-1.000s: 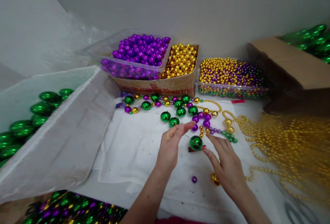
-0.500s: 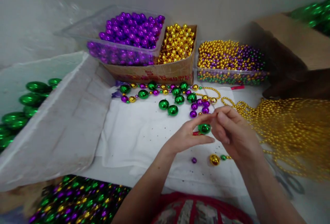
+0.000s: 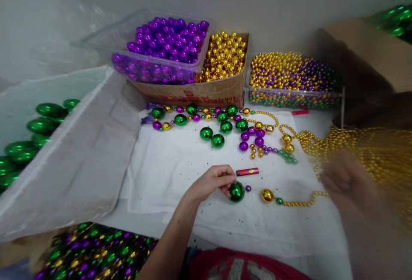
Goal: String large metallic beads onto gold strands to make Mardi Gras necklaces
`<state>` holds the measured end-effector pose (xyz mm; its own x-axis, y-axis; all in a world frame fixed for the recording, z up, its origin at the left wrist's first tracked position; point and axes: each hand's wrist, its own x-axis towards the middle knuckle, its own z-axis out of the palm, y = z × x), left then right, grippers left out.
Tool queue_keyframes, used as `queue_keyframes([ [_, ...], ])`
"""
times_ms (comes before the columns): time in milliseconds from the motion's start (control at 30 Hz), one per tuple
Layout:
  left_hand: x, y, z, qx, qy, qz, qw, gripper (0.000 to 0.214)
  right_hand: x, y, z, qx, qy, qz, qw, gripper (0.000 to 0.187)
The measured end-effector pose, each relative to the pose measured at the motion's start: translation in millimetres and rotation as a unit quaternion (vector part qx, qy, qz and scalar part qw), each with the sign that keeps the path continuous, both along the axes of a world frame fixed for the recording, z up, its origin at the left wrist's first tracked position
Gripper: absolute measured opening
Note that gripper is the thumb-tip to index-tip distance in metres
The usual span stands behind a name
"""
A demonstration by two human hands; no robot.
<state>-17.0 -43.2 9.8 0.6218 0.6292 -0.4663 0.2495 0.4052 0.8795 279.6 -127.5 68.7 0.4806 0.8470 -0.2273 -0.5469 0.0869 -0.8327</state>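
My left hand (image 3: pixel 210 182) is closed in a pinch on a large green bead (image 3: pixel 236 191), low over the white cloth (image 3: pixel 167 172). A small purple bead (image 3: pixel 248 188) lies just right of it, then a gold bead (image 3: pixel 267 195) at the end of a gold strand. A red lighter (image 3: pixel 247 171) lies just above the green bead. My right hand (image 3: pixel 347 185) is smeared by motion at the right, over the pile of gold bead strands (image 3: pixel 370 155); its fingers do not show clearly. A strung row of green, purple and gold beads (image 3: pixel 206 119) lies further back.
At the back stand a clear tub of purple beads (image 3: pixel 164 48), a cardboard box of gold beads (image 3: pixel 225 59) and a tray of small mixed beads (image 3: pixel 289 78). A white bin with green baubles (image 3: pixel 41 121) is at left, a brown box (image 3: pixel 370 56) at right, finished strands (image 3: pixel 96 254) at bottom left.
My hands have parted. The left hand came down and back with the green bead to the cloth; the right hand swung away to the right over the gold strands.
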Motion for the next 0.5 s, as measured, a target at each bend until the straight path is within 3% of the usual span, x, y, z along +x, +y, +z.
queue_keyframes([
  [100, 12.9, 1.5, -13.8, 0.04, 0.106, -0.014, 0.993, 0.021, 0.4, -1.3, -28.1, -0.036, 0.04, 0.013, 0.998, 0.01],
  [167, 25.0, 4.2, -17.0, 0.17, 0.192, -0.02, 0.966, 0.017, 1.2, -4.2, -40.6, -0.053, 0.03, 0.025, 0.998, 0.014],
  [233, 37.5, 7.2, -17.2, 0.304, 0.267, -0.056, 0.913, 0.014, 2.4, -7.8, -46.6, -0.069, 0.017, 0.036, 0.997, 0.025],
  [300, 48.4, 10.0, -16.5, 0.374, 0.324, -0.116, 0.861, 0.014, 4.0, -12.1, -46.4, -0.078, 0.001, 0.038, 0.996, 0.034],
  [367, 57.5, 12.7, -16.5, 0.398, 0.347, -0.166, 0.833, 0.013, 6.3, -17.6, -40.9, -0.084, -0.018, 0.025, 0.996, 0.035],
  [500, 75.2, 19.3, -19.4, 0.442, 0.276, -0.196, 0.831, 0.01, 11.0, -31.1, -20.5, -0.08, -0.095, -0.002, 0.992, 0.022],
])
